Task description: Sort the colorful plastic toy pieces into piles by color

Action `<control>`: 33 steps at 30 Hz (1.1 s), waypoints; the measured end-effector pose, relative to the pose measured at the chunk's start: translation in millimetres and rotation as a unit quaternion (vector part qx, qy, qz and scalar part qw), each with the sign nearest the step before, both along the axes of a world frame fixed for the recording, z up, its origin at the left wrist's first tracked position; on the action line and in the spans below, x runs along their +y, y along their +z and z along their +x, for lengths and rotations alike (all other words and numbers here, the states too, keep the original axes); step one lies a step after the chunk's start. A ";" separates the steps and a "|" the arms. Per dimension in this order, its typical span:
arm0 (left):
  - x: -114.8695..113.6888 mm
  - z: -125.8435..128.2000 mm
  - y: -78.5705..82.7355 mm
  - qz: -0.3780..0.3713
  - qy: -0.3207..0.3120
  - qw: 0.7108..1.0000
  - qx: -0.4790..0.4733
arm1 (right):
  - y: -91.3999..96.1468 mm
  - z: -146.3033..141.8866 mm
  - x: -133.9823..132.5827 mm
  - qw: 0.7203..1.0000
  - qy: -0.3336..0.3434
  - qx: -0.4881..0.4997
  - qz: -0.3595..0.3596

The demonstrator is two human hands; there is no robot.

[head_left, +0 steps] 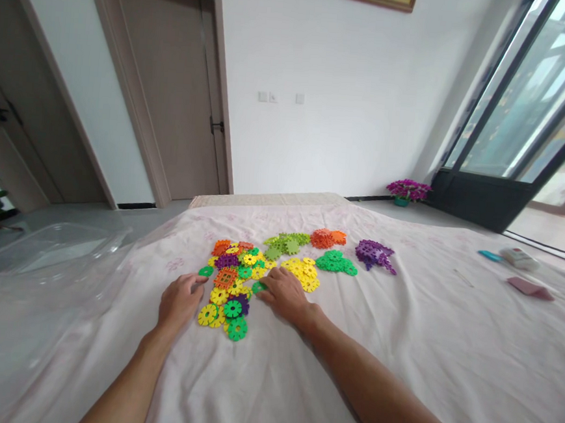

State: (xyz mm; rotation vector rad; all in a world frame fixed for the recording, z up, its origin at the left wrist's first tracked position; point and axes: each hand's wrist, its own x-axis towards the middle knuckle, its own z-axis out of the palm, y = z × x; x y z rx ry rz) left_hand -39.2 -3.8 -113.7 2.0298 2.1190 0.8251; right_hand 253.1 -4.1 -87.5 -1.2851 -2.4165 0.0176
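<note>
A mixed heap of flat plastic snowflake discs [232,279] in yellow, green, orange and purple lies on a pale sheet [398,351]. Beyond it sit sorted piles: light green [287,242], orange [328,238], yellow [302,272], dark green [336,262] and purple [374,254]. My left hand [180,300] rests at the heap's left edge, fingers curled, beside a green disc [206,271]. My right hand [286,294] lies on the sheet between the heap and the yellow pile, fingertips touching a green disc [258,287].
A clear plastic tub [39,257] stands at the left on the sheet. At the far right lie a white box [518,258], a blue item [490,256] and a pink flat object [529,287]. A door, a flower pot [408,191] and glass doors lie beyond.
</note>
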 end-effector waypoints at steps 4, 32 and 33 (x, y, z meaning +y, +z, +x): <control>0.4 0.1 -0.9 0.001 0.001 1.000 0.001 | -1.2 -4.5 1.3 0.999 -0.035 0.005 -0.016; 0.6 -0.2 -1.9 -0.007 0.010 1.000 -0.002 | 7.0 114.0 49.5 0.881 -0.438 0.179 0.013; 0.6 -0.2 -2.0 -0.006 0.009 1.000 -0.002 | 5.1 123.0 50.9 0.869 -0.457 0.190 0.002</control>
